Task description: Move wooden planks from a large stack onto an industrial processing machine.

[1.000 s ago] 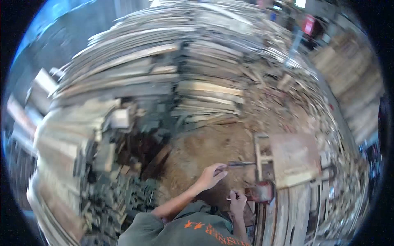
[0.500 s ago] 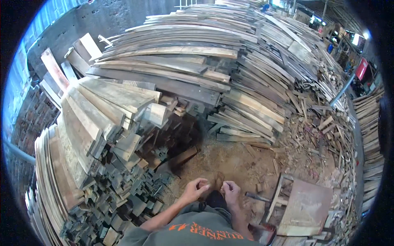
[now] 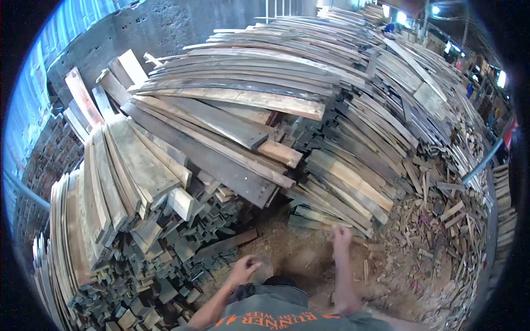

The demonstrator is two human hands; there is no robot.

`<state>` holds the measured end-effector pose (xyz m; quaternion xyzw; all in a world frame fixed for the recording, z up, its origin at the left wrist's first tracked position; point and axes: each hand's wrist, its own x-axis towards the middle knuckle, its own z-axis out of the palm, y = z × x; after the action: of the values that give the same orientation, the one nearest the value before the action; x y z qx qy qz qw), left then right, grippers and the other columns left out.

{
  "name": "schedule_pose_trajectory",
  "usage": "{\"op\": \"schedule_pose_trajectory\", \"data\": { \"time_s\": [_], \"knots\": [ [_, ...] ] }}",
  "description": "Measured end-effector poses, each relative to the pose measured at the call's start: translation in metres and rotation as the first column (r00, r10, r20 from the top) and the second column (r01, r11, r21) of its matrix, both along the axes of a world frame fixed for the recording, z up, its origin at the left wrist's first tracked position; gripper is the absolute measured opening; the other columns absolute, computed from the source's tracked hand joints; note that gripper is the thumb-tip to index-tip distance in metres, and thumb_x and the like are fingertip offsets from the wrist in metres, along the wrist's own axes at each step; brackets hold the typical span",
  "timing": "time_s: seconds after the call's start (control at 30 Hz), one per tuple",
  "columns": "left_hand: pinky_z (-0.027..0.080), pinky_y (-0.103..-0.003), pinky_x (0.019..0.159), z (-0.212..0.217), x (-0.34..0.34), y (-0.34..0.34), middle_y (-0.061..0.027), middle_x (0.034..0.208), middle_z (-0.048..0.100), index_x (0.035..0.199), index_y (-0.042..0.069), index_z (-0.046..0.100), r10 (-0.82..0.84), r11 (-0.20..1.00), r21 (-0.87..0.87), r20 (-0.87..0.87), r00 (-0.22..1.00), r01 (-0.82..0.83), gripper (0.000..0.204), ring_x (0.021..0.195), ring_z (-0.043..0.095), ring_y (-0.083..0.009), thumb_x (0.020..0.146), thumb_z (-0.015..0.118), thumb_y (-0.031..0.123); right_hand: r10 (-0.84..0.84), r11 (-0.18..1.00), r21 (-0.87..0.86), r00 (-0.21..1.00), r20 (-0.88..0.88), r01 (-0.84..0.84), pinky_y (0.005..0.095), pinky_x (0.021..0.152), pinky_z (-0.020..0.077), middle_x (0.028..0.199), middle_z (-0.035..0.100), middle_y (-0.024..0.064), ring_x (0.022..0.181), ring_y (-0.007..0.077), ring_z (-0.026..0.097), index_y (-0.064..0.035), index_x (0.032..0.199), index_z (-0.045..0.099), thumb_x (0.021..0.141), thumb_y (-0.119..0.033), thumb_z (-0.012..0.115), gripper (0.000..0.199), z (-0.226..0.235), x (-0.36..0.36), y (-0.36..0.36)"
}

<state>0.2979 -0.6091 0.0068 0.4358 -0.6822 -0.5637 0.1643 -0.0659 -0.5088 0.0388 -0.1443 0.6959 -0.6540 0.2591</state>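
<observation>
My left hand (image 3: 244,269) is in front of my body, fingers loosely curved and apart from the thumb, with nothing visible in it. It is nearest to the dirt floor and the left wood stack (image 3: 182,243), touching neither. My right hand (image 3: 342,236) reaches forward, its fingers blurred and hard to make out. In the picture it overlaps the ends of some low planks (image 3: 320,218); whether it touches them I cannot tell. Ahead of both hands, a wide dark plank (image 3: 221,163) juts from the pile toward me.
Long boards (image 3: 248,99) are heaped against a grey wall (image 3: 165,33). Wood scraps (image 3: 436,237) litter the ground on the right, and sawdust covers the dirt floor (image 3: 298,251). Beside the scraps slants a blue-grey pipe (image 3: 483,163).
My view has moved forward, bringing the plank pile closer. My hands have parted, the right one reaching forward and right. The low wooden stand at lower right has left the picture.
</observation>
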Motion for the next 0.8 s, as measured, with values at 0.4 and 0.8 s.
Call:
{"op": "schedule_pose_trajectory", "data": {
  "time_s": [0.4,0.8],
  "knots": [
    [0.053,-0.046,0.072,-0.160,0.205,0.166,-0.0099,0.101,0.068,0.106,0.009,0.068,0.778,0.606,-0.173,-0.073,0.624,-0.777,0.029,0.086,0.066,-0.0256,0.090,0.055,0.029,0.207,0.944,-0.279,0.974,0.088,-0.175,0.0299,0.051,0.0492,0.067,0.056,0.0013,0.053,0.0130,0.054,-0.0058,0.092,0.063,0.095,-0.032,0.063,0.027,0.093,-0.202,-0.268],
    [0.045,-0.036,0.050,-0.164,0.128,0.206,-0.0040,0.072,0.065,0.073,0.008,0.069,0.933,0.071,0.241,0.326,0.150,-0.968,0.016,0.060,0.060,-0.0164,0.086,0.064,0.016,0.379,0.921,-0.276,0.792,0.478,-0.274,0.0353,0.067,0.0448,0.074,0.055,0.0022,0.069,0.0188,0.052,-0.0100,0.080,0.059,0.082,-0.061,0.071,0.052,0.098,-0.202,-0.389]
  ]
}}
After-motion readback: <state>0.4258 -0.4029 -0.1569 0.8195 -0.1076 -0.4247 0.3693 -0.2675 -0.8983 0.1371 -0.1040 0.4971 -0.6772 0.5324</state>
